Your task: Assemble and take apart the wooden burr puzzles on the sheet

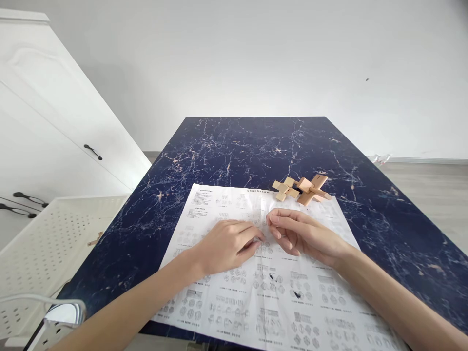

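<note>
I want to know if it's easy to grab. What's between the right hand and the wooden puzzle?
In the head view, only a bare strip of the printed sheet lies between the right hand and the wooden puzzle.

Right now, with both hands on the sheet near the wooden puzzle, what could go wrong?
The wooden puzzle sits on the far edge of the instruction sheet, so tugging the paper could shift or topple it. The sheet's near edge seems to overhang the table; pressure from the left hand or right hand might crease it.
</note>
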Available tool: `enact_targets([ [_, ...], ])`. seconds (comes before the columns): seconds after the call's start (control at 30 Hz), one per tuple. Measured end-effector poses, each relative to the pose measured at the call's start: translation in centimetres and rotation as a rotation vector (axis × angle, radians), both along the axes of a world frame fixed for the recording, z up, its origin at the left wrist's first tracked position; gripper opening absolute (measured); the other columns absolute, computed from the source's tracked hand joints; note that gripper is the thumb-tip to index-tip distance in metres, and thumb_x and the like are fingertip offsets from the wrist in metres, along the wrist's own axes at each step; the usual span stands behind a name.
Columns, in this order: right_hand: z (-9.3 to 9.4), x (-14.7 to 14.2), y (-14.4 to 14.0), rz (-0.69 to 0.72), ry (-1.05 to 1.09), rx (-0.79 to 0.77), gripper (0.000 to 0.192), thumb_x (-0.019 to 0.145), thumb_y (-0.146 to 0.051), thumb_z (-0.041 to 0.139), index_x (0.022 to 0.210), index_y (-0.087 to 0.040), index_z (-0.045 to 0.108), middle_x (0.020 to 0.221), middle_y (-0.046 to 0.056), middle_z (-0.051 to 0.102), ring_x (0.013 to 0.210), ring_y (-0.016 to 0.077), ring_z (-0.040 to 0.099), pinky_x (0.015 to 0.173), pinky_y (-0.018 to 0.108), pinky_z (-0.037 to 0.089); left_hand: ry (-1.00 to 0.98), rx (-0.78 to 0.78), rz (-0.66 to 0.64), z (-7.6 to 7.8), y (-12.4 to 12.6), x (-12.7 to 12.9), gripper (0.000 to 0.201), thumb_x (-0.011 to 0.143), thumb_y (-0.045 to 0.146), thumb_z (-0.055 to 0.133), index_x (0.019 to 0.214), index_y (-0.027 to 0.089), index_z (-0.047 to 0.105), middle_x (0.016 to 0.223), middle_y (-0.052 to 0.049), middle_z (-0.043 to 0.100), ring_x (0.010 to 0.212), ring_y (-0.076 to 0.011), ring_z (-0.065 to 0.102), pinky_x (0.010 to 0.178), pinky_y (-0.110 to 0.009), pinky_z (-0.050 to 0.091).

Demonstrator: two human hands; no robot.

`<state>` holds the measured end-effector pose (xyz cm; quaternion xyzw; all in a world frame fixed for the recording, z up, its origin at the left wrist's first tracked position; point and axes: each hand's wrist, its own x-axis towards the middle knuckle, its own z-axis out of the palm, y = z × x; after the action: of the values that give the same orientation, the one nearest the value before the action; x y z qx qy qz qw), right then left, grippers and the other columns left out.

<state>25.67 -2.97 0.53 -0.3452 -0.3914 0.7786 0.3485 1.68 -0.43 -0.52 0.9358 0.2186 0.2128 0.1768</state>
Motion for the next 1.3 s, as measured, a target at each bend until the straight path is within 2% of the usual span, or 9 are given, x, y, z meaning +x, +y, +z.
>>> enact_targets([
  [0.73,0.11,-0.01,0.08,0.016,-0.016,0.029,0.033,0.103,-0.044,0.073,0.084,-0.018,0.065,0.080,0.000,0.060,0.058,0.0081,0.048,0.049,0.021,0.043,0.024,0.010,0.007,-0.05,-0.05,-0.04,0.013,0.107,0.018,0.058,0.109,0.017,0.071,0.095,-0.003,0.079,0.069,-0.0159,0.069,0.067,-0.030,0.053],
  [1.3,0.13,0.04,-0.01,0.009,-0.029,0.032,0.034,0.102,-0.046,0.074,0.084,-0.018,0.065,0.079,0.000,0.059,0.059,0.0088,0.047,0.049,0.021,0.042,0.040,0.024,0.008,-0.04,-0.02,-0.04,0.017,0.109,0.020,0.054,0.110,0.017,0.071,0.093,-0.003,0.078,0.071,-0.0164,0.071,0.069,-0.031,0.057],
])
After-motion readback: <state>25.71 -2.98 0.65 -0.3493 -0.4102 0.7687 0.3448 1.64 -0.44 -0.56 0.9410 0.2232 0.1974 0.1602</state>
